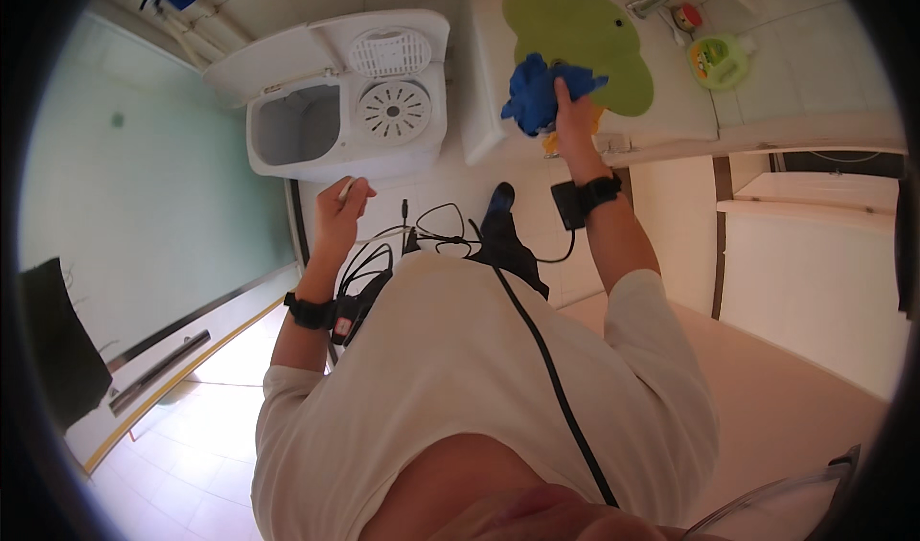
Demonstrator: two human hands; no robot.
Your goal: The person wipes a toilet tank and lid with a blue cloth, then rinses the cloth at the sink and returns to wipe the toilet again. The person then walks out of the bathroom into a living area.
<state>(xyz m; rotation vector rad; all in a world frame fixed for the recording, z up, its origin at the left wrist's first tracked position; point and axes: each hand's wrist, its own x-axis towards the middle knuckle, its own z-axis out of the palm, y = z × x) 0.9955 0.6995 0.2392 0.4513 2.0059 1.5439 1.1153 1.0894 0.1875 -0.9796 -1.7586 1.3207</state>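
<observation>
My right hand (573, 120) grips a bunched blue cloth (532, 99) over the near edge of a white sink counter (485, 102). Something orange shows beneath that hand. The cloth overlaps a green cloud-shaped mat (582, 20). My left hand (345, 203) is closed around a small white object (347, 189), too small to name, just in front of a twin-tub washing machine (348, 160). Both lids of the machine are raised, showing a deep grey tub (300, 125) at left and a slotted round spinner cover (393, 112) at right.
A faucet (652, 0), a red-lidded jar (688, 17) and a green detergent bottle (719, 61) stand along the counter's back right. Black cables (445, 239) hang before my body. A frosted glass panel (158, 153) stands at left, with a metal handle (162, 372).
</observation>
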